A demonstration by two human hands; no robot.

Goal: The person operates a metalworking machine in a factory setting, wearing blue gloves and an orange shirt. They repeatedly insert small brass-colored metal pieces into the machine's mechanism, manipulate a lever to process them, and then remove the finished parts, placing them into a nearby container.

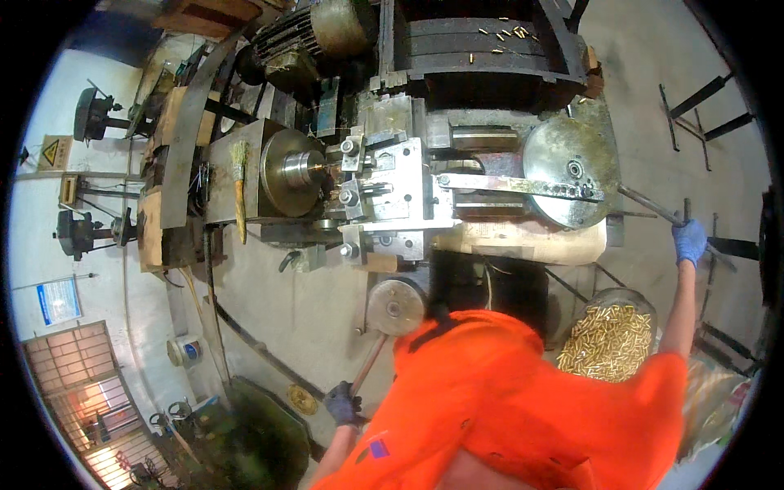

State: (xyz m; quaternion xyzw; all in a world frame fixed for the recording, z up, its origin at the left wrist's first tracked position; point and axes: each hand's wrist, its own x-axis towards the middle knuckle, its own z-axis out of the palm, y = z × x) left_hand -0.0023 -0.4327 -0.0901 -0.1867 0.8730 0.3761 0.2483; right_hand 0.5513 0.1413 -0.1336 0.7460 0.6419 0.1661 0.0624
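My left hand (341, 403), in a dark glove, is closed around the end of a lever (369, 366). That lever runs up to a round metal hub (395, 306) at the front of a small lathe. My right hand (690, 240), in a blue glove, grips a long metal lever (651, 203) beside the large round plate (572, 171) on the machine's right. A flat link bar (523, 187) joins this plate to the tool slide (400, 192). To the left of the slide, the chuck (299, 171) faces the clamped tools.
A basin of small brass-coloured parts (608, 343) stands below my right arm. The brush (239, 192) lies on the headstock. Several similar parts sit in a dark metal tray (482, 41) at the back, near a motor (314, 37). Metal frames (706, 114) stand at far right.
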